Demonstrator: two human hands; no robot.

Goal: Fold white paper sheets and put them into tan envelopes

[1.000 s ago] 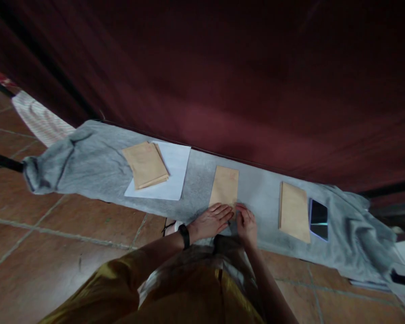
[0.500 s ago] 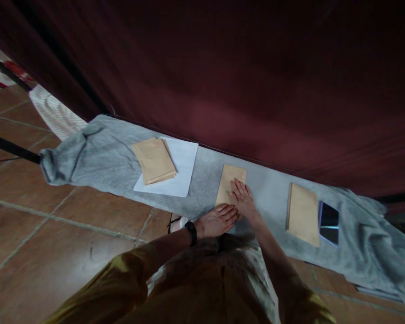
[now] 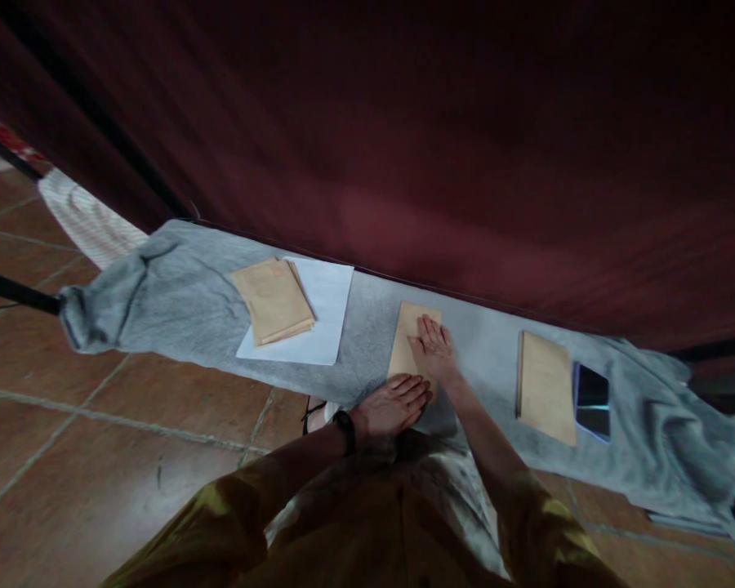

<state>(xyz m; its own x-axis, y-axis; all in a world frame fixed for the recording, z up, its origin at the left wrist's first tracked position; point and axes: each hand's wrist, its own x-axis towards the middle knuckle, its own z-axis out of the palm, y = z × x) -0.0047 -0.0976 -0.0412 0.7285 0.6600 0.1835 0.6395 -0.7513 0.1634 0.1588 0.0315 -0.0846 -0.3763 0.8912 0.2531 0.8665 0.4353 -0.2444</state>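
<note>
A brown paper envelope (image 3: 409, 331) lies on the grey cloth in front of me. My left hand (image 3: 393, 403) rests flat across its near end, fingers stretched out to the right. Higher up on the same envelope, my right hand (image 3: 436, 349) presses with its fingers extended and thumb apart. Both hands hide much of the paper. To the left, a stack of brown envelopes (image 3: 275, 300) sits on a white sheet (image 3: 334, 314). On the right is another brown envelope pile (image 3: 546, 388).
Grey cloth (image 3: 367, 327) covers the narrow surface. A dark phone-like object (image 3: 592, 402) with a pale edge lies beside the right pile. A dark red curtain (image 3: 404, 180) hangs along the far edge. Black bars (image 3: 15, 290) stick out at left above the tiled floor (image 3: 159, 425).
My right hand has slid slightly up the envelope, away from my left hand, and its thumb has spread. My left hand stays at the near end. The view has shifted a little.
</note>
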